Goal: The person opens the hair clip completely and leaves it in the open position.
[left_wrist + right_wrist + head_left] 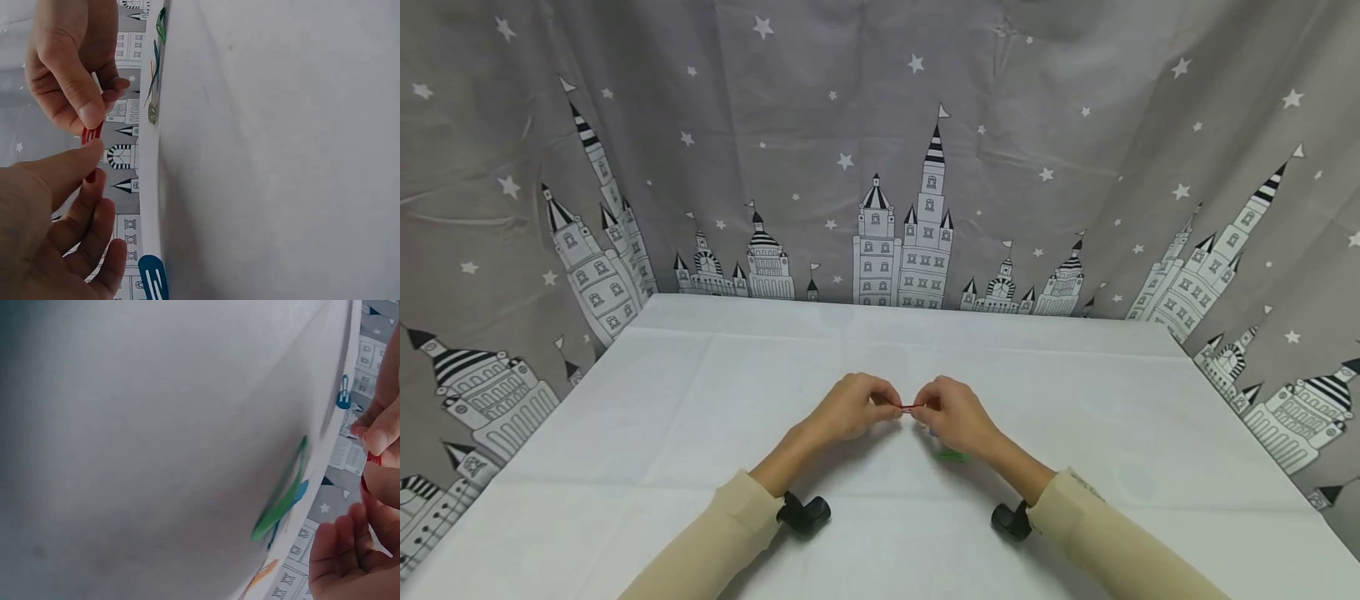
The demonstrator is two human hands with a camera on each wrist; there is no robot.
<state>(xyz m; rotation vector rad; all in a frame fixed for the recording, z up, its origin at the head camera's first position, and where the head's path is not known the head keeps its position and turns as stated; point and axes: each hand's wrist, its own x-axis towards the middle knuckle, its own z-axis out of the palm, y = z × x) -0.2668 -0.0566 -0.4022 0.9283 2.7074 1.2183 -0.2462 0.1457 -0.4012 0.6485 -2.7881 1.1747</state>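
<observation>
Between the two hands is a small red snap hair clip (908, 407), held up off the white table. My left hand (850, 406) pinches one end with thumb and forefinger, its other fingers loosely bent in the left wrist view. The opposite end sits between the thumb and fingertips of my right hand (955, 412). Fingertips cover much of the clip (92, 134), and whether it is snapped open or closed I cannot tell. Below the right hand lies a green hair clip (275, 515), with a blue clip (301, 490) partly behind it.
Another blue hair clip (154, 277) lies apart on the table. An orange piece (262, 575) and an olive clip (152, 113) are near the green one. A grey curtain (820, 125) with printed castles hangs behind the white table (700, 517).
</observation>
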